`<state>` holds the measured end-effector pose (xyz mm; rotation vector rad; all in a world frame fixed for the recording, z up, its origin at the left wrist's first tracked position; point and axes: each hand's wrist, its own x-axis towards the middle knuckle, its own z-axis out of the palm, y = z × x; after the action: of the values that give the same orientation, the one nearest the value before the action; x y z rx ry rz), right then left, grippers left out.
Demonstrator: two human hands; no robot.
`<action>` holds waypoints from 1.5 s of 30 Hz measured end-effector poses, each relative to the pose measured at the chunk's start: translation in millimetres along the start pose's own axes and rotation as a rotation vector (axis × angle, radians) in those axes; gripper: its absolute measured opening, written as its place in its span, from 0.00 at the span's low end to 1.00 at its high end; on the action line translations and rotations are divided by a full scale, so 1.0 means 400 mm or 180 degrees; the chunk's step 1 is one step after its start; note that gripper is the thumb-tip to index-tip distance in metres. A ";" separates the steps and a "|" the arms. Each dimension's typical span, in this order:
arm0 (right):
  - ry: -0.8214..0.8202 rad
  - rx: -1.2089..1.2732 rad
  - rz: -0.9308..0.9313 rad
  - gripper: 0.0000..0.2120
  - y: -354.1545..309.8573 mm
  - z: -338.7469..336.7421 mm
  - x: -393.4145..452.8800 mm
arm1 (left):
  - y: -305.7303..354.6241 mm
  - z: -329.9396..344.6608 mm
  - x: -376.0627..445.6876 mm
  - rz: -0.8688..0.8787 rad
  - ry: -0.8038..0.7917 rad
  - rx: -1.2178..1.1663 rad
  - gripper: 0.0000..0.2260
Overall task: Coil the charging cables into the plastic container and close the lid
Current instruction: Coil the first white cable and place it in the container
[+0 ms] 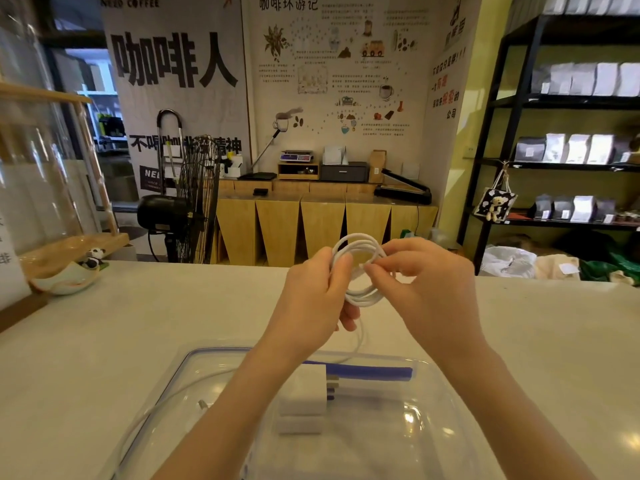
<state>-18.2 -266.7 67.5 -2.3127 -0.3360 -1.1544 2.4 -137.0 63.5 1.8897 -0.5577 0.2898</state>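
A white charging cable [362, 245] is wound into several loops above the counter. My left hand [311, 299] grips the loops on their left side, and my right hand [419, 282] pinches a strand on the right. A loose tail of the cable hangs down to the clear plastic container [433, 403] below my arms. Inside the container sit white charger plugs [303, 396], a blue strip [374, 370] and another white cable [166, 400] that trails over its left rim.
The white counter [138, 323] stretches left and right of the container. A pale dish with a small panda figure [91, 259] stands at the far left edge. Beyond the counter are a black fan [194, 202] and dark shelves [571, 133].
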 end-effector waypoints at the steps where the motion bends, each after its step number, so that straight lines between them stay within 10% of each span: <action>1: 0.0213 0.0156 0.0108 0.04 -0.003 0.007 -0.004 | 0.004 0.002 -0.002 0.0029 -0.0032 -0.0002 0.09; 5: 0.0552 0.1033 0.0809 0.16 -0.010 0.004 0.000 | 0.020 0.004 -0.009 0.0134 -0.0249 -0.0056 0.09; 11: -0.0970 0.2261 0.1258 0.05 0.007 -0.013 0.018 | 0.024 -0.008 -0.006 0.0046 -0.0457 -0.0436 0.11; 19: -0.1225 0.2567 0.1542 0.12 0.004 -0.014 0.021 | 0.022 -0.061 0.006 -0.0434 -0.0699 -0.0870 0.15; 28: -0.3121 0.1612 0.1402 0.21 0.048 -0.119 0.038 | 0.021 -0.120 0.005 -0.0521 -0.1756 -0.0016 0.14; 45: -0.2863 0.0258 0.2614 0.10 0.074 -0.045 -0.081 | -0.094 0.090 -0.003 -0.1396 -0.1843 0.1585 0.15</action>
<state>-36.9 -300.8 40.4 -2.3687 0.2582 0.3040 18.0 -158.7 19.1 2.5338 -0.4511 -0.4647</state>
